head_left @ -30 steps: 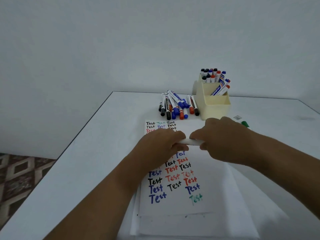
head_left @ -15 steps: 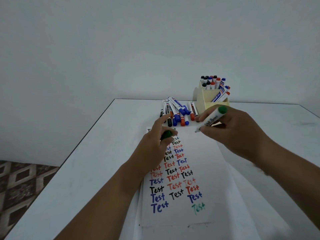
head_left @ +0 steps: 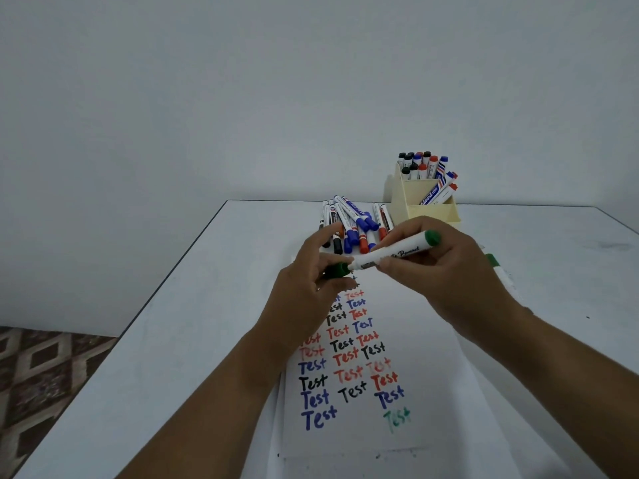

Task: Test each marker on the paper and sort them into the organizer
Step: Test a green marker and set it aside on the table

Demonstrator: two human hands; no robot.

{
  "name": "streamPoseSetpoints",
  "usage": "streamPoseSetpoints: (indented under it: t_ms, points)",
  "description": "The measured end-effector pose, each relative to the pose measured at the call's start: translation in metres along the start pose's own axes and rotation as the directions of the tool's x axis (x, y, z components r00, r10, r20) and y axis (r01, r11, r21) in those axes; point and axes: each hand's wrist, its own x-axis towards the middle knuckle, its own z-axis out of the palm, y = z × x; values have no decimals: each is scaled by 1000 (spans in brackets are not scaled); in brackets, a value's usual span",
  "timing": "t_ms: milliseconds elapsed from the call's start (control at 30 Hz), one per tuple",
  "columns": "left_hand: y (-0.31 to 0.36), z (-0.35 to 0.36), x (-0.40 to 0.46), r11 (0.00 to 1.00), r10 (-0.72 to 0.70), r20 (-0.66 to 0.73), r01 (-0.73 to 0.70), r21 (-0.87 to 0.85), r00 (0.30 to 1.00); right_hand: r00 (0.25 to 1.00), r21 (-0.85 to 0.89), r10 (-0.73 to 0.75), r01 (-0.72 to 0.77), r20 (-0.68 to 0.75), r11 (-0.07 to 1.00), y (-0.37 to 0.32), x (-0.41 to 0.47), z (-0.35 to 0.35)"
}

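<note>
1. Green marker (head_left: 394, 254) was held above the test paper (head_left: 428, 392): right hand (head_left: 446, 271) gripped the barrel, left hand (head_left: 311, 288) pinched the green cap (head_left: 337, 270) at its tip.
2. Risk: an off-axis cap could stay unseated, so the tip dries out.
3. Risk: a slip could smear ink on fingers or paper.
4. Risk: the reach to the organizer (head_left: 423, 209) could scatter the loose marker pile (head_left: 352, 226).

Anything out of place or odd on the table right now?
One green marker lies alone by the right hand, apart from the pile and the organizer. Two markers lean askew in the organizer's front compartment. Nothing is spilled.
</note>
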Motion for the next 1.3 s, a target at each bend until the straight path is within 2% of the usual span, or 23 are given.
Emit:
streamPoseSetpoints:
  t_ms: [167, 267, 367, 533, 867, 1133, 1300]
  points:
    - [-4, 1, 0, 984, 79, 14, -80, 156, 997, 999, -103, -32, 33, 9, 994, 0, -1, 4]
    - [-8, 2, 2, 974, 83, -43, -72, 213, 996, 999, -148, -32, 34, 12, 988, 1, 0, 3]
    - [-8, 0, 4, 965, 66, -12, -61, 255, 998, 998, -222, -55, 60, 31, 973, -1, 0, 3]
    - [-7, -2, 2, 971, 62, 56, -73, 228, 997, 996, -278, -69, 81, 51, 957, -6, 3, 3]
    - [-2, -1, -1, 974, 4, 74, -21, 227, 997, 996, -327, -70, 84, 53, 941, -5, 1, 16]
    - [-6, 3, 3, 939, -58, 132, 9, 344, 990, 1000, -262, -6, 9, 13, 965, 7, -9, 20]
    - [-10, 4, 6, 909, -66, 206, -26, 416, 976, 985, -229, 164, -149, 49, 962, 22, -10, 20]
